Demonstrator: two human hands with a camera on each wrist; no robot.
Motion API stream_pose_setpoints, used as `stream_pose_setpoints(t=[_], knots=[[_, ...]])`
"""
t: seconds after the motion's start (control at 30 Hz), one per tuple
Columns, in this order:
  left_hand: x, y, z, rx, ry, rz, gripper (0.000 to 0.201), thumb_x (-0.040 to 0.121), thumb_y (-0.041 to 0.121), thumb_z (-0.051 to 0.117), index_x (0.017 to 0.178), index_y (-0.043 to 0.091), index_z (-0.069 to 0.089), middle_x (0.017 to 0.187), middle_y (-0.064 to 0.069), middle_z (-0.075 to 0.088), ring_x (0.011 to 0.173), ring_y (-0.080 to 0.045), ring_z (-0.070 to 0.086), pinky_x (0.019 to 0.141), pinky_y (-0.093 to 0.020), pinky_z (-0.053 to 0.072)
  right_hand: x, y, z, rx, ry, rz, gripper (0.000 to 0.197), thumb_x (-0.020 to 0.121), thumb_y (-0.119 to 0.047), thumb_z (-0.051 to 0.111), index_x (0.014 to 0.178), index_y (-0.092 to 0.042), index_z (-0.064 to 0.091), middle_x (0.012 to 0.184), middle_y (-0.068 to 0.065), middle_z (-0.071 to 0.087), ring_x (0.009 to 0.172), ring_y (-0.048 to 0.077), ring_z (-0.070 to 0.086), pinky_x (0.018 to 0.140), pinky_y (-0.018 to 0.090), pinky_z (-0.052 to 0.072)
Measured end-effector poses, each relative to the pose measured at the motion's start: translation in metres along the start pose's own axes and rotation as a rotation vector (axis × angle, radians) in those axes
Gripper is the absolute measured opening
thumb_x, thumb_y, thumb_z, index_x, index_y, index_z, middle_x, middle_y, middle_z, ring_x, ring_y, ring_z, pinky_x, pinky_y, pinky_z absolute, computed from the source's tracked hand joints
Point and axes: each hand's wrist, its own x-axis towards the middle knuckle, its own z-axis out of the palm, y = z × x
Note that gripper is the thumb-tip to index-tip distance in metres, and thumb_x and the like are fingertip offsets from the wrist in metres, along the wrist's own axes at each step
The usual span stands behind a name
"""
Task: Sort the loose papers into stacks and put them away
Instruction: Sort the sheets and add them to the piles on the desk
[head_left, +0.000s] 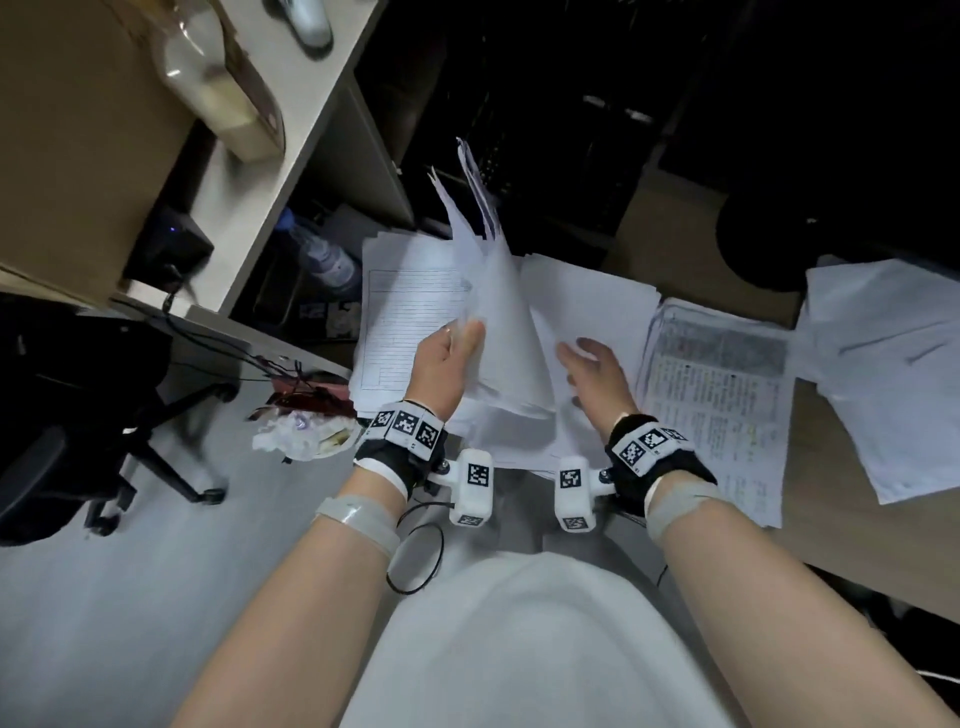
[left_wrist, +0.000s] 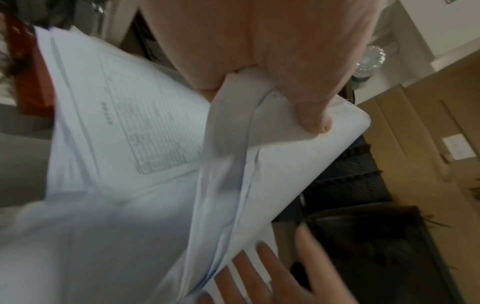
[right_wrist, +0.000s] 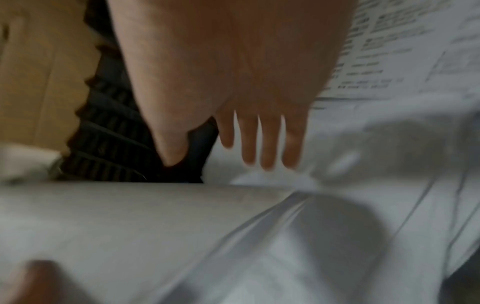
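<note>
Left hand (head_left: 448, 358) pinches a raised sheaf of papers (head_left: 498, 312); its wrist view alone shows the thumb (left_wrist: 309, 96) clamping. Right hand (head_left: 597, 371) hovers, fingers straight.

Grey floor (head_left: 130, 597), black office chair (head_left: 78, 415), seemingly dim white desk (head_left: 291, 150).

Matt white paper sheets (head_left: 498, 312); brown cardboard box (head_left: 78, 156), dull; crumpled tissue (head_left: 296, 436); smooth pale desktop (head_left: 291, 104)
</note>
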Motion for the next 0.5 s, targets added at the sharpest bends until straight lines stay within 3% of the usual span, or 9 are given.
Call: stream_pose_setpoints(t=[0.07,0.1,0.17,0.23,0.3,0.33,0.37,0.43,0.5], knots=[[-0.005,0.011,0.016,-0.007,-0.089,0.033,0.059,0.088,0.057,0.061,0.089,-0.002,0.062,0.086,-0.013,0.066,0.082,-0.027,0.063,0.085,-0.050,0.053,-0.013,-0.024,0.001,0.195,-0.184,0.064,0.059,0.087,-0.069,0.054,0.129,-0.028,0.055,0.133,0.005,0.061,0.114,0.024,0.062,0.098,0.048,0.051],[-0.011,0.019,0.024,-0.031,-0.140,0.062,0.052,0.092,0.050,0.061,0.091,-0.001,0.063,0.088,-0.011,0.067,0.082,-0.025,0.064,0.084,-0.046,0.053,-0.021,-0.035,-0.002,0.284,-0.236,0.066,0.059,0.085,-0.072,0.054,0.125,-0.029,0.059,0.129,0.008,0.064,0.113,0.026,0.064,0.099,0.049,0.051],[-0.021,0.034,0.042,-0.087,-0.226,0.097,0.026,0.099,0.032,0.058,0.096,0.008,0.069,0.096,-0.008,0.072,0.087,-0.018,0.068,0.082,-0.038,0.055,-0.034,-0.047,-0.013,0.519,-0.315,0.053,0.065,0.084,-0.070,0.058,0.125,-0.019,0.064,0.124,0.016,0.068,0.114,0.031,0.066,0.101,0.050,0.051],[-0.030,0.043,0.058,-0.115,-0.288,0.115,0.022,0.099,0.032,0.058,0.112,0.018,0.069,0.124,-0.006,0.066,0.112,-0.014,0.063,0.098,-0.037,0.049,-0.048,-0.051,-0.029,0.724,-0.379,0.020,0.063,0.092,-0.060,0.055,0.125,-0.008,0.064,0.123,0.020,0.068,0.114,0.031,0.066,0.100,0.046,0.052],[-0.033,0.042,0.069,0.069,-0.282,0.188,0.034,0.096,0.041,0.059,0.130,0.042,0.056,0.160,0.003,0.030,0.150,-0.014,0.020,0.120,-0.039,0.016,-0.059,-0.052,-0.042,0.822,-0.399,-0.007,0.061,0.092,-0.051,0.059,0.129,-0.003,0.060,0.125,0.022,0.066,0.116,0.034,0.064,0.099,0.046,0.053],[-0.036,0.042,0.072,0.151,-0.243,0.219,0.030,0.095,0.043,0.061,0.122,0.055,0.055,0.165,0.008,0.014,0.152,-0.012,0.001,0.120,-0.038,0.005,-0.061,-0.049,-0.047,0.841,-0.394,-0.017,0.061,0.090,-0.045,0.065,0.132,-0.001,0.058,0.126,0.024,0.065,0.118,0.037,0.063,0.098,0.048,0.053],[-0.037,0.039,0.074,0.166,-0.201,0.222,0.022,0.092,0.045,0.064,0.109,0.058,0.059,0.165,0.012,0.003,0.152,-0.011,-0.007,0.120,-0.038,0.002,-0.062,-0.046,-0.052,0.831,-0.375,-0.032,0.060,0.088,-0.037,0.071,0.132,0.001,0.057,0.125,0.026,0.065,0.117,0.039,0.063,0.097,0.050,0.053],[-0.047,0.039,0.079,0.029,-0.184,0.160,0.014,0.085,0.045,0.073,0.098,0.049,0.071,0.166,0.010,0.002,0.152,-0.012,0.007,0.123,-0.041,0.016,-0.061,-0.038,-0.061,0.753,-0.268,-0.083,0.052,0.086,-0.021,0.073,0.130,0.001,0.058,0.119,0.023,0.068,0.113,0.041,0.064,0.094,0.052,0.054],[-0.056,0.033,0.087,-0.155,-0.235,0.045,0.035,0.080,0.048,0.076,0.108,0.027,0.075,0.158,-0.008,0.035,0.140,-0.023,0.042,0.115,-0.050,0.036,-0.061,-0.031,-0.071,0.660,-0.204,-0.127,0.050,0.084,-0.017,0.074,0.128,-0.001,0.059,0.115,0.019,0.071,0.109,0.037,0.067,0.094,0.051,0.055]])
